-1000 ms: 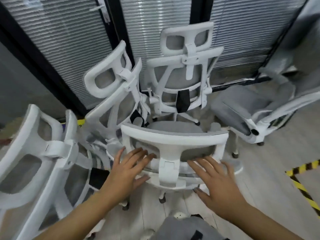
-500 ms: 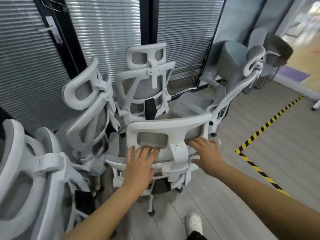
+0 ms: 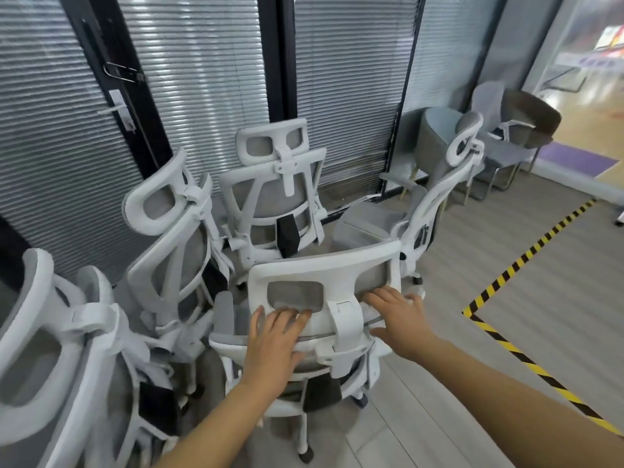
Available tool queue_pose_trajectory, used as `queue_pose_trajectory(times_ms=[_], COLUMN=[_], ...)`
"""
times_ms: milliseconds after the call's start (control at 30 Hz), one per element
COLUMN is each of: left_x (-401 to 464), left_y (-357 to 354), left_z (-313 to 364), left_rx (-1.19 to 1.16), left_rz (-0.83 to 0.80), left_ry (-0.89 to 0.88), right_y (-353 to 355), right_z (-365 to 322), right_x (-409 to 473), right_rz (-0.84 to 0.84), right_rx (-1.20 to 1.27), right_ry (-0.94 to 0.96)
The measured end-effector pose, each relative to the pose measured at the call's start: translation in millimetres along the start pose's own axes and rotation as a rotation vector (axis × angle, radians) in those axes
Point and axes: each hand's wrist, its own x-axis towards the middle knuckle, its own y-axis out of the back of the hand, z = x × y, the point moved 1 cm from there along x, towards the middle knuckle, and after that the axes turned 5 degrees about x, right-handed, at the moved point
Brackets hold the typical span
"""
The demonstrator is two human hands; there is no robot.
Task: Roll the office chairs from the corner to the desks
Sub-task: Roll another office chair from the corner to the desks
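Observation:
A white-framed office chair with grey mesh [image 3: 324, 268] stands right in front of me, its back toward me. My left hand [image 3: 275, 342] lies on the back frame just below the headrest opening, fingers curled onto its lower edge. My right hand [image 3: 398, 315] grips the right side of the same frame beside the centre bracket. Several matching chairs crowd the corner: one at the near left [image 3: 50, 359], one leaning behind it [image 3: 169, 214], one upright at the back [image 3: 277, 184] and one turned sideways on the right [image 3: 435, 204].
Blinds on a black-framed glass wall [image 3: 202, 79] close off the back. Grey and brown lounge chairs [image 3: 520, 126] stand at the far right. Yellow-black hazard tape [image 3: 499, 336] marks the grey plank floor, which extends to the right.
The view has swung further right and up, showing more floor and the lounge chairs. Both hands stay on the near chair's back, which has turned slightly.

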Motion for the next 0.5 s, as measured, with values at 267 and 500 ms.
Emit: queue_pose_trajectory(times_ms=[267,500], left_x=[4.3,29.5], left_y=[0.6,-4.2], left_z=[71.6,119.8], left_rx=[0.022,-0.028], left_rz=[-0.038,-0.082], left_ry=[-0.01,-0.003], right_y=[13.0,20.0], right_z=[62.4,113.3], right_x=[-38.6,-64.2], right_rz=[-0.032,0.001], right_rx=[0.009,0.071], right_ry=[0.021,0.003])
